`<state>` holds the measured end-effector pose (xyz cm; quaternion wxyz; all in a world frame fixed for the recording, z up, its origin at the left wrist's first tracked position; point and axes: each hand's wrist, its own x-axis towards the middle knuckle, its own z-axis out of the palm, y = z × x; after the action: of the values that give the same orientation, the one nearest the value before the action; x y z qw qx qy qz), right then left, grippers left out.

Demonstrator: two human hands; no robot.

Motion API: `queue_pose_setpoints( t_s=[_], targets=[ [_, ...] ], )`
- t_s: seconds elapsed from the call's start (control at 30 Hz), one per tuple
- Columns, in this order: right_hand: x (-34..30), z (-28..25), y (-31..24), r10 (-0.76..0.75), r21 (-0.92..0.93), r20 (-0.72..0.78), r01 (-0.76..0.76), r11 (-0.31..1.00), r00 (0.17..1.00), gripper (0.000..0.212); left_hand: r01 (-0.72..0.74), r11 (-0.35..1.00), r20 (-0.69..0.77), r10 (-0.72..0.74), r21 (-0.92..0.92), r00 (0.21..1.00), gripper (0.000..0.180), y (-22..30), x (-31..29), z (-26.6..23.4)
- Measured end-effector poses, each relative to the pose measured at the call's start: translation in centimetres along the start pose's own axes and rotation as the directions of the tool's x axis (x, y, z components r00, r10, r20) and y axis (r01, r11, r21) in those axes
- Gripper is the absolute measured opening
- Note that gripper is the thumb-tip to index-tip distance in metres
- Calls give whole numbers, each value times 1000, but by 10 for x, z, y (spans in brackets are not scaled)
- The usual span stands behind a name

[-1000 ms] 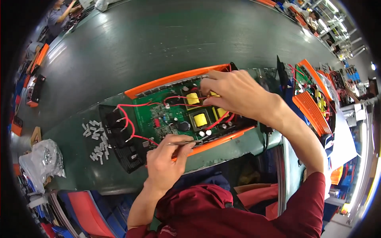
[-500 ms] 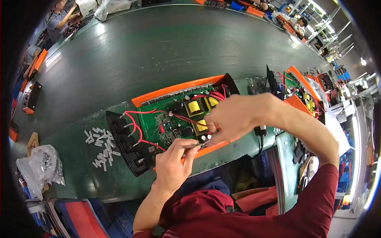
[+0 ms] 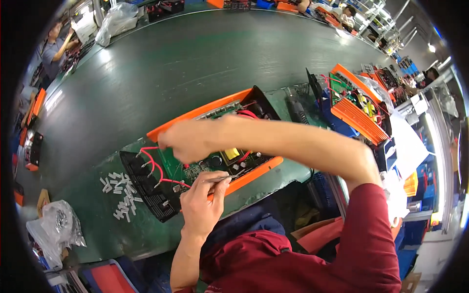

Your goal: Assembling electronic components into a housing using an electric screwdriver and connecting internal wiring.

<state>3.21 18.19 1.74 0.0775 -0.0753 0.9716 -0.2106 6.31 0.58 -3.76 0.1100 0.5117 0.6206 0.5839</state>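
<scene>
My left hand [image 3: 201,198] pinches a thin metal tool, seemingly tweezers [image 3: 215,179], pointing right along the near edge of an orange-sided electronic unit [image 3: 264,168]. Over the left part of its green circuit board [image 3: 171,166] is my right hand [image 3: 188,141]. That hand is blurred and its fingertips are turned away, so what they hold does not show. Red wires [image 3: 155,163] run from the board to a black end panel [image 3: 146,188] tilted outward at the left. Yellow-wrapped transformers [image 3: 231,154] are partly covered by my right forearm.
Several small pale strips [image 3: 122,193] lie left of the panel. A clear plastic bag [image 3: 61,222] sits at the far left. To the right stands another open orange unit [image 3: 359,117]. A wide dark green belt [image 3: 195,63] lies beyond; a co-worker [image 3: 56,49] is across it.
My right hand has swept left from the transformers to the board's left part. My left hand keeps the metal tool in about the same place on the unit. The whole view has shifted slightly.
</scene>
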Motion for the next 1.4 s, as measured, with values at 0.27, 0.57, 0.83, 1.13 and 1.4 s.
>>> queue_pose_setpoints(
  t_s=[0.27,0.57,0.83,1.13,1.4],
  targets=[
    [4,-3,2,-16,-173,-46,8,985,999,31,14,997,8,-15,80,1000,7,2,2,-1],
    [-134,-55,-10,5,-52,-793,-76,996,609,23,105,989,32,-109,104,994,9,11,7,2],
    [-268,61,-9,624,448,-723,-486,751,298,17,-37,978,157,4,207,988,16,17,20,13],
    [-307,114,28,612,357,-790,-779,516,43,31,-74,949,229,1,307,973,23,16,38,37],
    [-283,107,42,824,552,-566,-734,397,21,60,-98,926,277,-7,364,961,26,9,41,51]
  ],
)
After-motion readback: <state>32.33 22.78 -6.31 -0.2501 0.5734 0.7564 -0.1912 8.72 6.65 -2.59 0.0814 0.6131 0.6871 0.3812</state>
